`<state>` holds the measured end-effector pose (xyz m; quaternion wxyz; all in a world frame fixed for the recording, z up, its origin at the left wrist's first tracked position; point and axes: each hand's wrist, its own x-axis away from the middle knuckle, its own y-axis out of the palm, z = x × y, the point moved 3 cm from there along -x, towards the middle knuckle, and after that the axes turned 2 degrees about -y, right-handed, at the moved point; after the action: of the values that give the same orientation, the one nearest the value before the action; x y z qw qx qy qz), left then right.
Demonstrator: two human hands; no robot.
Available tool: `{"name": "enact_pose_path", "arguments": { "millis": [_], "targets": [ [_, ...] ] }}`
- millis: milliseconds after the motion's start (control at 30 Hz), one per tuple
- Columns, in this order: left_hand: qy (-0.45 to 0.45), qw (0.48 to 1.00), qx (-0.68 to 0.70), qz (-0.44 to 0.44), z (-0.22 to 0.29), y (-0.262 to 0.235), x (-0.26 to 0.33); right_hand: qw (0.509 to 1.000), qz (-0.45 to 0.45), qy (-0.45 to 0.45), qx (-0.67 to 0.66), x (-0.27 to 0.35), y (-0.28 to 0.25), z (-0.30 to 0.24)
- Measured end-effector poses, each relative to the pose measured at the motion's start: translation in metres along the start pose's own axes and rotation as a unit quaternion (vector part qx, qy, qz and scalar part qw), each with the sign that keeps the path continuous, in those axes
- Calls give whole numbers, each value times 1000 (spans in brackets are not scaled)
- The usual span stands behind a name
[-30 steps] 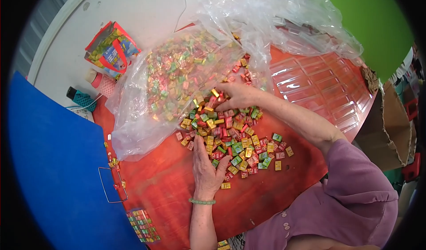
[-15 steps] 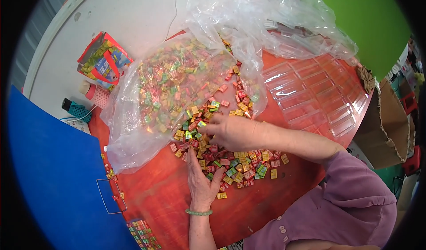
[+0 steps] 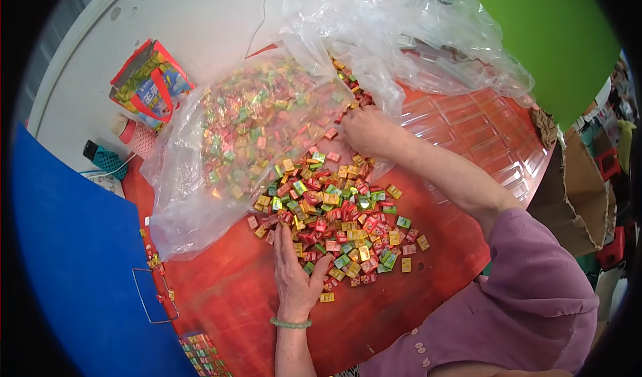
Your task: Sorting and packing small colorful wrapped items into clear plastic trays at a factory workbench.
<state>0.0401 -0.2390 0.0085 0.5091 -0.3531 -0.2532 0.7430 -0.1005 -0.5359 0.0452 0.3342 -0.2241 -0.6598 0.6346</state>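
A loose pile of small rectangular wrapped pieces, like candies, in red, yellow and green lies on the red table. My left hand rests at the pile's near left edge, thumb and fingers apart, fingertips touching the pieces. A large clear plastic bag full of the same pieces lies beyond, its mouth turned toward the pile. My right hand reaches to the bag's opening, over the pieces spilling there. Its fingers curl down and away, so I cannot see what they hold.
Clear plastic trays with compartments lie at the right, partly under crumpled plastic film. A cardboard box stands off the right edge. At the left are a carry bag, a pink-meshed container and a blue panel.
My right hand has moved from over the pile up and away to the bag's mouth, uncovering the pile's middle. My left hand stays at the pile's edge.
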Motion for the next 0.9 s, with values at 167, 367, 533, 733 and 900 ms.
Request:
{"name": "enact_pose_path", "arguments": {
  "millis": [167,367,533,733,900],
  "targets": [
    [-3,1000,-1,5,-4,0,4,933,349,-75,-49,46,-39,-3],
    [4,1000,5,12,-4,2,2,872,420,198,-158,5,-11,59],
    [12,1000,1,13,-8,4,4,849,346,133,-377,-26,6,54],
    [-5,1000,7,7,-3,5,1,780,337,74,-522,-61,38,35],
    [-14,1000,1,1,-4,5,2,752,283,54,-593,-50,-8,-5]
  ]
}}
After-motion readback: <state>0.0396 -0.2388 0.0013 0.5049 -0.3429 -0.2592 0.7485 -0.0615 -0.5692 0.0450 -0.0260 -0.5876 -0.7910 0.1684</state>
